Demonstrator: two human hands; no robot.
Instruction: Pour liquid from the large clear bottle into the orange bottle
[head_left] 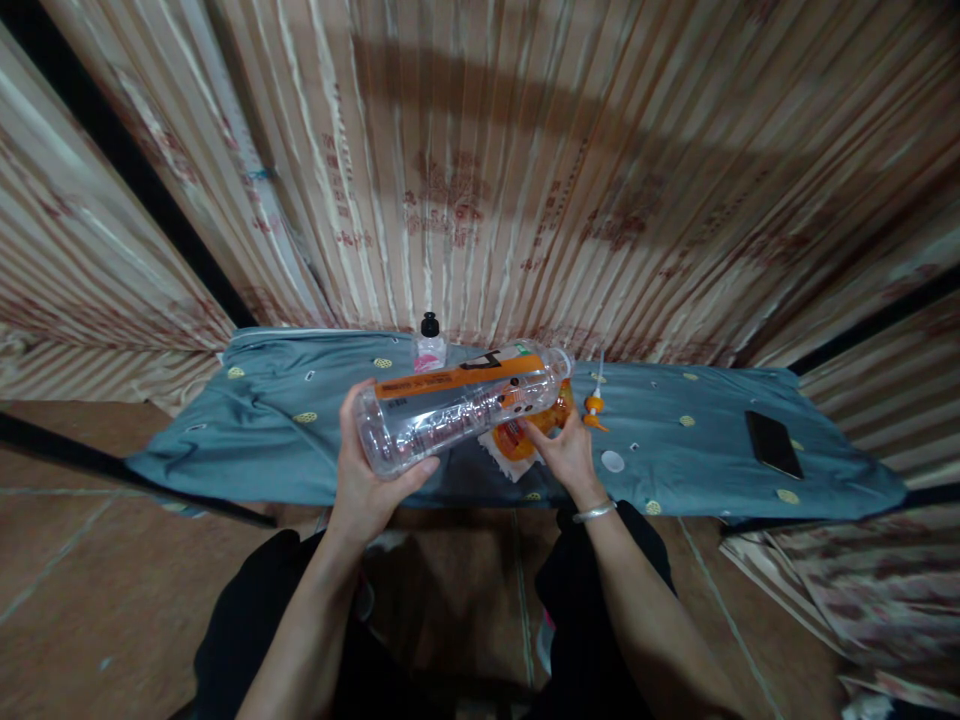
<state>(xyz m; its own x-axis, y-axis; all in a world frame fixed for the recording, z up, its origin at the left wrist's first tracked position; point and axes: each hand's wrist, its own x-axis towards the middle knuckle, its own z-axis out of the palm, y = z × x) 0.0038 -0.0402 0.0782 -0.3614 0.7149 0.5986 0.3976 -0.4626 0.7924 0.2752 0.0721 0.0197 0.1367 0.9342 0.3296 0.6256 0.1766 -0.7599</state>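
Observation:
A large clear plastic bottle [457, 405] with an orange and grey label lies tilted in the air, its neck to the right. My left hand [369, 480] is wrapped round its base end. Under the neck, my right hand [566, 450] grips a smaller orange bottle [514, 442], partly hidden behind the large one and my fingers. A white tissue [517, 468] shows below the orange bottle. On the cloth to the right lie an orange pump head with a clear tube [594, 406] and a round white cap [613, 461].
A blue patterned cloth [285, 440] covers the narrow table. A small clear bottle with a black top [429, 345] stands at the back. A dark phone [773, 444] lies at the right. Striped curtains [465, 180] hang behind.

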